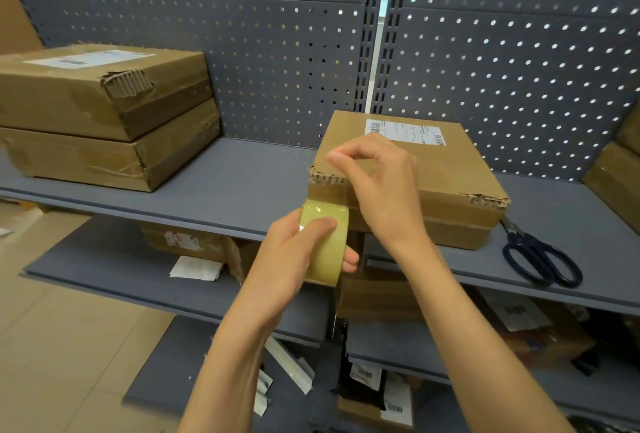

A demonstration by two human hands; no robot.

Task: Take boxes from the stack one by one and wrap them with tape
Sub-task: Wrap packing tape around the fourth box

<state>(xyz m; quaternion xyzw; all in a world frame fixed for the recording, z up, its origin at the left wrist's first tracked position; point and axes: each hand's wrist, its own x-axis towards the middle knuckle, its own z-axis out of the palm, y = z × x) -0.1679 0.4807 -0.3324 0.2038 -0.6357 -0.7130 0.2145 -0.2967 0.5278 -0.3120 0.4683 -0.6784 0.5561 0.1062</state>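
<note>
Tape [323, 242] sits gripped in my left hand [294, 252], fingers [320, 224] curled round the roll; my right hand [377, 183] pinches its free end against the box [450, 169] corner just above, on the shelf [225, 186].

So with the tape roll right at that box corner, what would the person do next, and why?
Probably pull the tape roll down while the right hand presses the tape's end onto the box: its torn corner looks only partly taped.
</note>
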